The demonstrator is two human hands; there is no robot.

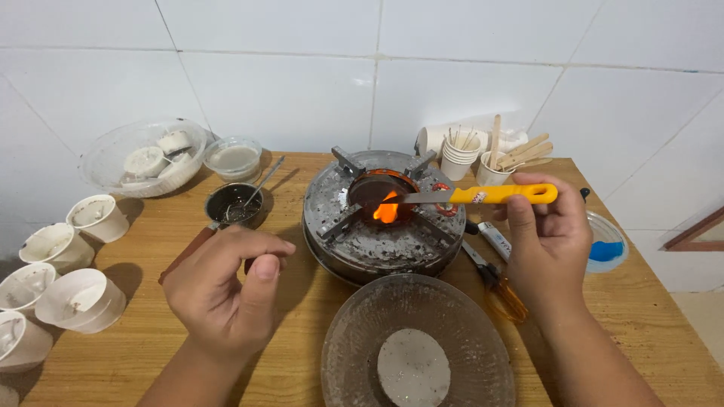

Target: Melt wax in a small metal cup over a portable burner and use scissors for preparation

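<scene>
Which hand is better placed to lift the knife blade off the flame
The right hand, probably: it grips the knife's orange handle, blade tip over the flame in the burner. The left hand rests loosely closed on the table, away from it.

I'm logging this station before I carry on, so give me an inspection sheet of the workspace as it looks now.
Surface: wooden table, bare patches, some wear.
Job's things: knife with yellow handle, blade over the flame of the round burner.
Clutter: white cups at left, clear bowl of white pieces, small pan with spoon, glass dish in front, wooden sticks, scissors, blue lid.
Grippers: right hand holds the knife handle; left hand loosely closed above the table, holding nothing visible.
Cables: nothing seen.
Surroundings: white tiled wall behind.
</scene>
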